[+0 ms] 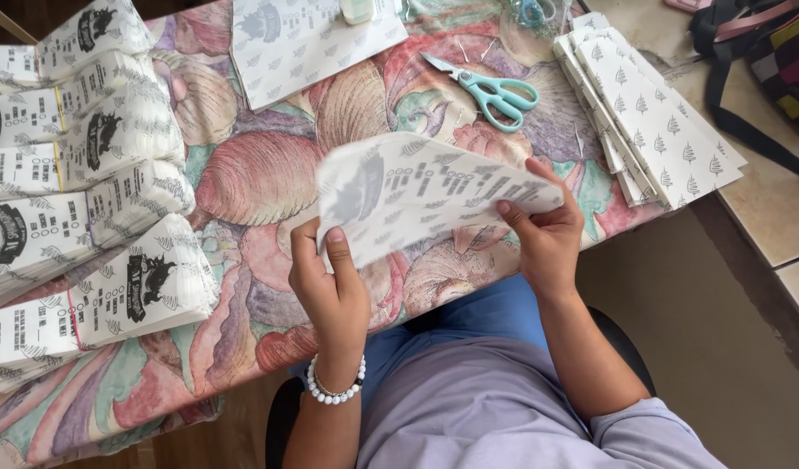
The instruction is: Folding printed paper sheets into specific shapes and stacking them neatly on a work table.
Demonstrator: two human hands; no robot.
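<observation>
Both hands pinch the paper bag (pixel 425 191) above the bench (pixel 260 174), left hand (pixel 330 287) near corner, right hand (pixel 543 230) far edge; likely best kept taut, edges aligned.

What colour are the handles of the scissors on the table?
Pale turquoise; the scissors lie on the shell-patterned tablecloth, clearest in the head view.

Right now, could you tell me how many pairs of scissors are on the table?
1: the teal scissors lie on the tablecloth, beyond the sheet held in both hands. Others may be hidden under the paper stacks.
</observation>
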